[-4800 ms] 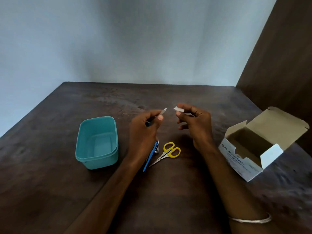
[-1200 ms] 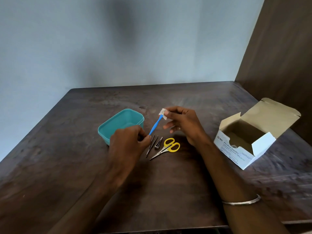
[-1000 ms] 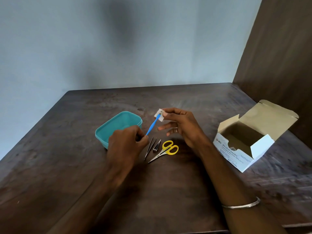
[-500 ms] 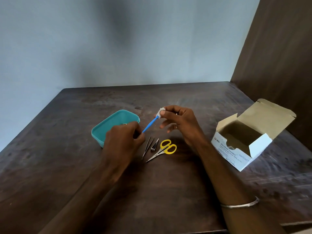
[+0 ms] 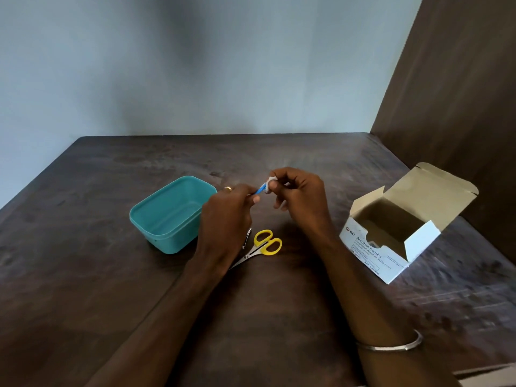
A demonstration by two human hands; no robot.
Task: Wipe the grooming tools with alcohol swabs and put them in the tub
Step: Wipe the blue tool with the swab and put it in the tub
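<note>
Where left hand (image 5: pixel 226 219) grips, blue tool (image 5: pixel 259 190) hides.

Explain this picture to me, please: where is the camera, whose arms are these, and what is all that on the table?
There is no machine here. A person wears a camera on the head, so you look down their own arms at a dark table. The left hand grips a thin blue tool; the right hand pinches a white alcohol swab round its tip. On the table lie a teal tub, yellow-handled scissors and, partly hidden by the left hand, some small metal tool. To the right stands an opened box marked Alcohol Swabs. The right wrist wears a metal bangle.
</note>
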